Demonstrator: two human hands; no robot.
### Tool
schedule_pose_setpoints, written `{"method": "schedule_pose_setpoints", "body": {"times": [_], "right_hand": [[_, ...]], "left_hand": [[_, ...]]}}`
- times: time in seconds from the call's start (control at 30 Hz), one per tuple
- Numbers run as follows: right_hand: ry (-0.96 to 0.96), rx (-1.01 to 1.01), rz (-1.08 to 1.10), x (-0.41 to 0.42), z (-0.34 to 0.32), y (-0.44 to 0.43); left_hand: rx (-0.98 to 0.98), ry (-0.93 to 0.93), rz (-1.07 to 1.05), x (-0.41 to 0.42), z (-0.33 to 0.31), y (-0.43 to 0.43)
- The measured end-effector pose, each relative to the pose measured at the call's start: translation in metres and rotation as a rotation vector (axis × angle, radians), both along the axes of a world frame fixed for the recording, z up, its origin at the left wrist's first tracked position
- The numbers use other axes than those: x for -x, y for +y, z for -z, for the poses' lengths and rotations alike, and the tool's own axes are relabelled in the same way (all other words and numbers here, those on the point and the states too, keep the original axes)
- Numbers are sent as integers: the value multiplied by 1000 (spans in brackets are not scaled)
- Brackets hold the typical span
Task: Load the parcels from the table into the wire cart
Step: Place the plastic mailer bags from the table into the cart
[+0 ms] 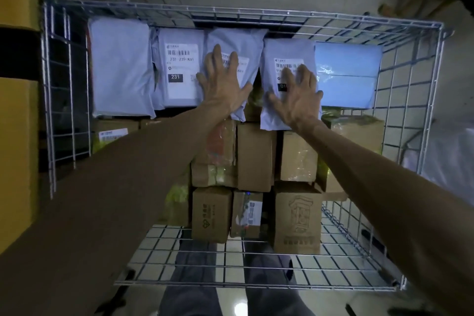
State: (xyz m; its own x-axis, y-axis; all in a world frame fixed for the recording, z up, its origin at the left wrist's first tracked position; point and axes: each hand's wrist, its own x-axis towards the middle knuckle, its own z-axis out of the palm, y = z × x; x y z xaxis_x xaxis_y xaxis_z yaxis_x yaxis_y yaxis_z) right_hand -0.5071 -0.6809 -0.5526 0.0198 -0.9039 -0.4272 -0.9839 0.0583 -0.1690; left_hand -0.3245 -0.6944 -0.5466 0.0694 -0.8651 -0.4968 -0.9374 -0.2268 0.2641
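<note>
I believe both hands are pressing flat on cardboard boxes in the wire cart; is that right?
Not quite. The head view shows the left hand and right hand pressing flat on grey poly mailers in the wire cart; the cardboard boxes sit nearer the person.

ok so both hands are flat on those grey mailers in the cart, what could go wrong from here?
1. The left hand and right hand only press flat on the left mailer and right mailer. Nothing is gripped, so either may slide when released.
2. The right mailer's lower edge overhangs the cardboard boxes and could slip off them.
</note>
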Motion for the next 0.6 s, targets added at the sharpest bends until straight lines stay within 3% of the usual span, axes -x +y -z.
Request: {"method": "schedule_pose_setpoints", "body": {"times": [0.17, 0.23, 0.33, 0.6], "right_hand": [[-109, -17, -1, 0, 25, -9], [-128, -89, -158, -1, 36, -10], [17, -158, -367, 2, 50, -6], [-46, -206, -257, 8, 19, -11]], "left_hand": [[0, 12, -1, 8, 22, -3], [-17, 12, 8, 7, 27, -1], [-34, 16, 28, 5, 29, 1], [-212, 10, 109, -3, -2, -12]]}}
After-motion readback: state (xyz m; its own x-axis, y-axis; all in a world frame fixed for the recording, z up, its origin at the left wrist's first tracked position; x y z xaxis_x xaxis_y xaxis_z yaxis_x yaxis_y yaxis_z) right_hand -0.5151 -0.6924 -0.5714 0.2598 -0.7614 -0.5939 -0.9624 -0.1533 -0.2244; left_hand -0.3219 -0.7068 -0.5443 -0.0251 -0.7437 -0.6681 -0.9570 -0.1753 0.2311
